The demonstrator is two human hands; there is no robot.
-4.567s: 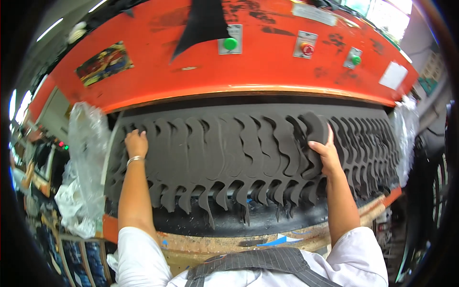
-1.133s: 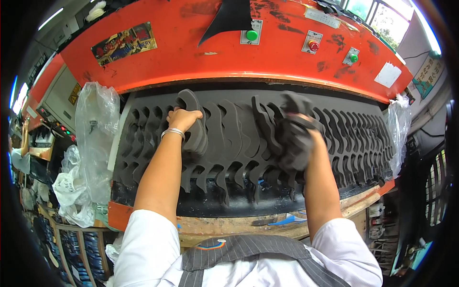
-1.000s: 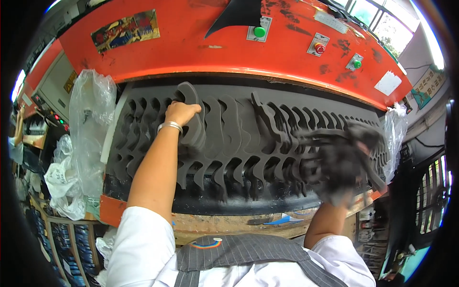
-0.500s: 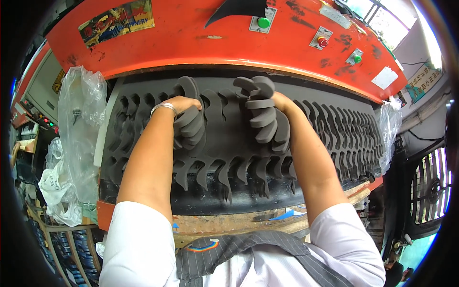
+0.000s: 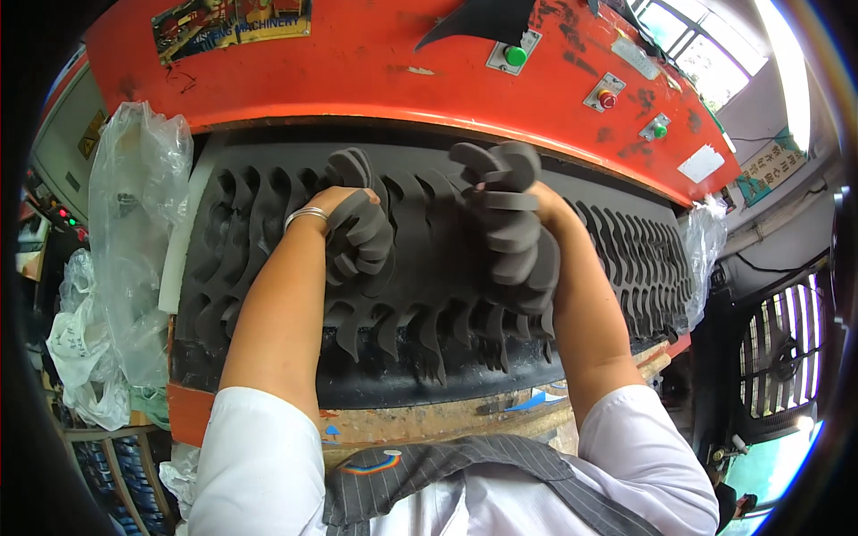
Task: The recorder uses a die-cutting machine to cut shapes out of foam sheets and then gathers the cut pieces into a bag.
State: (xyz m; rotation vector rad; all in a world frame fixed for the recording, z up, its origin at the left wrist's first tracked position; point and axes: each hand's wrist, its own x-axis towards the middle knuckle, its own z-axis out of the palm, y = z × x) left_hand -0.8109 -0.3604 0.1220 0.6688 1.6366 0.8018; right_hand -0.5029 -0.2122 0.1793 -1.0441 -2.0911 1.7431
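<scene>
My left hand, with a silvery bangle at the wrist, is closed on a bunch of curved dark grey foam pieces. Across from it, my right hand grips another bunch of curved foam pieces, fanned out in a column. The foam hides most of the fingers on both sides. Beneath lies a grey foam sheet with rows of wavy cut-outs. Along its near edge, ragged foam strips hang over a black surface.
A red machine body with green and red push buttons rises behind the sheet. Clear plastic bags hang at the left, and another plastic bag is at the right. A worn wooden edge runs along the front.
My right hand and its foam pieces have shifted slightly right, with the column hanging more spread out. The left bunch has turned a little. The whole view has shifted slightly.
</scene>
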